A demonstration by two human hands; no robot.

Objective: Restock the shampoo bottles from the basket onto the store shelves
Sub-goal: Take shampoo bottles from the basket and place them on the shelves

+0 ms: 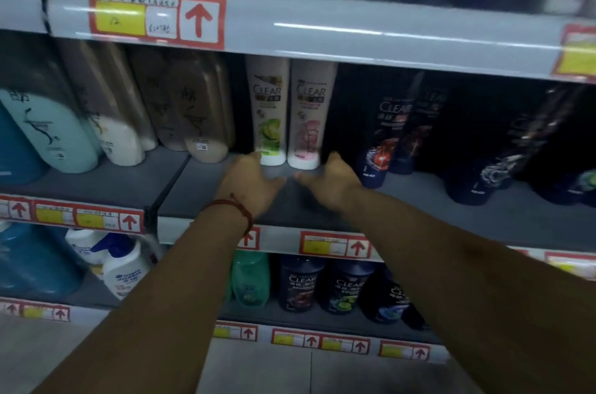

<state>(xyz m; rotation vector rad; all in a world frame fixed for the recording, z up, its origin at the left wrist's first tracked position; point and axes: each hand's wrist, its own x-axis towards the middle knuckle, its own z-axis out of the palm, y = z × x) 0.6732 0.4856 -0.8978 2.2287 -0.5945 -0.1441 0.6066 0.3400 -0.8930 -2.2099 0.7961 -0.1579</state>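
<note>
Head view: left hand [250,182] and right hand [329,182] hover over the shelf [206,197], fingers loosely spread, holding nothing. Just beyond the fingertips stand the green-label bottle [269,110] and pink-label bottle [309,116]: rigid, slick, likely weighty; grasp mid-body.

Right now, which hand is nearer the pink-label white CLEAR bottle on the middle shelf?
Right. The right hand sits just beside the base of the pink-label bottle, at its lower right. The left hand is farther left, by the green-label bottle.
</note>
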